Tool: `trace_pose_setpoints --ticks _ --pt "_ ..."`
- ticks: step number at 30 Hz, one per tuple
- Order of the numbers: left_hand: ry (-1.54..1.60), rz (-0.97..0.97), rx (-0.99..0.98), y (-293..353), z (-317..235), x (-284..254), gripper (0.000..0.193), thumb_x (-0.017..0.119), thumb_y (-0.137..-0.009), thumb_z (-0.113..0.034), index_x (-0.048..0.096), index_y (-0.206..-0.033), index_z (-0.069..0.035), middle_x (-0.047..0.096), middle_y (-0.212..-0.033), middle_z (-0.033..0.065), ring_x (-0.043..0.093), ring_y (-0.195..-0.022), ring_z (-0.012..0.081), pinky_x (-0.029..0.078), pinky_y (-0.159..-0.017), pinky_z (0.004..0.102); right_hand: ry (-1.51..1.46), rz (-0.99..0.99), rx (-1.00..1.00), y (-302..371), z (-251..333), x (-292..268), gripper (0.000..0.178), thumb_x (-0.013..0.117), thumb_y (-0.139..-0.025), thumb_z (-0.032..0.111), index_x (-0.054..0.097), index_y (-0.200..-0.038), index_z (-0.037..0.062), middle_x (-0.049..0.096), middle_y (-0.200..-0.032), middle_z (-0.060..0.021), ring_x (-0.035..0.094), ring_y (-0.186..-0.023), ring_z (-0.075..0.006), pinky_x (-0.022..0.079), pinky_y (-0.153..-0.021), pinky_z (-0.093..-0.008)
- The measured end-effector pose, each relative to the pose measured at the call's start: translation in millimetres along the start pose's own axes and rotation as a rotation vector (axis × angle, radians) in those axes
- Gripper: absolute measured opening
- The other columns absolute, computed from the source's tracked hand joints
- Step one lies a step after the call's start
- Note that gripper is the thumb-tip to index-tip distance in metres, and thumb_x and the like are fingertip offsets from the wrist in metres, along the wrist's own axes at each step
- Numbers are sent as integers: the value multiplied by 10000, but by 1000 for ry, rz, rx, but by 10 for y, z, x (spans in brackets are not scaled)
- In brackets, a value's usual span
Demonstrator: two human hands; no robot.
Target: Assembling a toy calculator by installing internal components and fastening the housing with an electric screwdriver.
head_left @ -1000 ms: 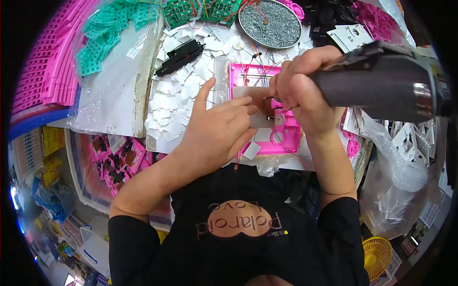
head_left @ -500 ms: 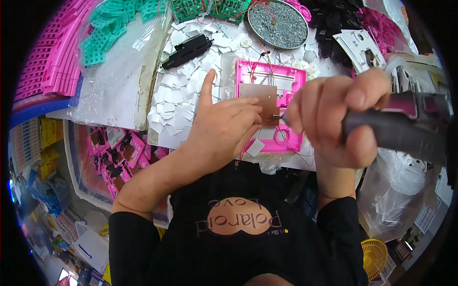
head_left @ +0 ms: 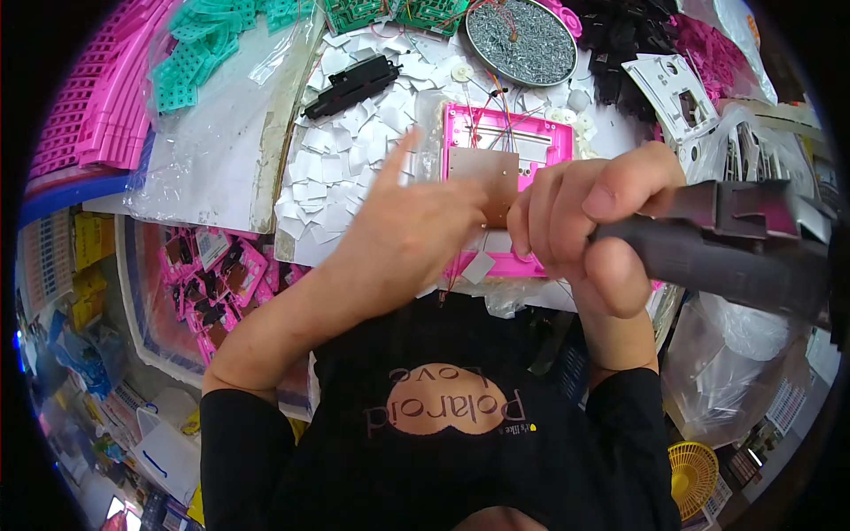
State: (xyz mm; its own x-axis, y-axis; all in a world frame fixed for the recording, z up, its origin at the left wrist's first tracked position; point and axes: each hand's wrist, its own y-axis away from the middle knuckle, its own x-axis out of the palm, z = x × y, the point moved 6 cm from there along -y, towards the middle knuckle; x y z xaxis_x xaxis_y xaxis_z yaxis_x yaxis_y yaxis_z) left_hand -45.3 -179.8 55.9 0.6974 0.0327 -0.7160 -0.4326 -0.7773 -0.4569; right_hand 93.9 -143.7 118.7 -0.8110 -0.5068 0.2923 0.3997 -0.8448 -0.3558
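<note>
My right hand [head_left: 593, 226] is wrapped round a dark power screwdriver [head_left: 717, 257], over the right side of a pink plastic housing [head_left: 509, 265]. The screwdriver's bit is hidden behind my fingers. Inside the housing lies a brown circuit board [head_left: 482, 168], with thin wires running from it. My left hand [head_left: 421, 226], smeared by motion, has its fingertips bunched at the board's lower left while one finger sticks up and away. Whatever those fingertips pinch, if anything, is too small to make out. A small white square [head_left: 479, 267] rests at the housing's near edge.
White paper squares [head_left: 332, 168] cover the table left of the housing, with a black plastic part [head_left: 354, 87] on them. Behind stands a round tray of screws [head_left: 472, 40]. Pink assemblies fill a bin [head_left: 133, 292] at lower left. Clear plastic bags [head_left: 726, 372] hang at right.
My right hand and the screwdriver have moved left and a little nearer, and the bit seen on the board earlier is now hidden. My left hand has shifted slightly to the right.
</note>
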Motion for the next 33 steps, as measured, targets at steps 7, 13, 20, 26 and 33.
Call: trace_pose_setpoints --ticks 7,13,20,26,33 --pt "-6 94 29 54 -8 12 105 728 -868 -153 636 -865 -103 727 -1018 18 693 -1103 185 217 -1174 634 97 16 43 69 -153 -16 283 709 -942 210 459 -992 87 484 -596 -14 477 -510 -133 466 -534 -330" --pt "10 119 -4 59 20 4 108 732 -852 -134 638 -901 -112 725 -1043 9 692 -1106 166 183 -1177 629 354 162 -22 146 -240 -18 271 726 -924 150 470 -874 77 501 -608 -27 473 -517 -148 479 -544 -345" --pt "88 49 -115 104 47 41 132 746 -845 -128 668 -951 -123 734 -1032 9 701 -1082 168 146 -1184 648 -53 170 -30 -106 -12 48 371 722 -956 332 470 -1105 105 502 -633 4 451 -505 -119 444 -504 -312" --pt "169 -26 -121 76 100 36 175 774 -823 -142 673 -964 -115 739 -998 17 710 -1034 196 135 -1176 672 -34 114 -46 -103 -23 106 368 709 -964 356 467 -1099 114 477 -603 19 452 -504 -116 428 -489 -299" --pt "-16 -165 -296 56 158 -177 347 796 -785 -180 644 -1094 -134 638 -1283 88 592 -1226 261 107 -1179 605 101 9 -62 -264 -258 -89 279 694 -925 199 502 -1073 58 527 -673 -18 518 -582 -123 469 -577 -288"
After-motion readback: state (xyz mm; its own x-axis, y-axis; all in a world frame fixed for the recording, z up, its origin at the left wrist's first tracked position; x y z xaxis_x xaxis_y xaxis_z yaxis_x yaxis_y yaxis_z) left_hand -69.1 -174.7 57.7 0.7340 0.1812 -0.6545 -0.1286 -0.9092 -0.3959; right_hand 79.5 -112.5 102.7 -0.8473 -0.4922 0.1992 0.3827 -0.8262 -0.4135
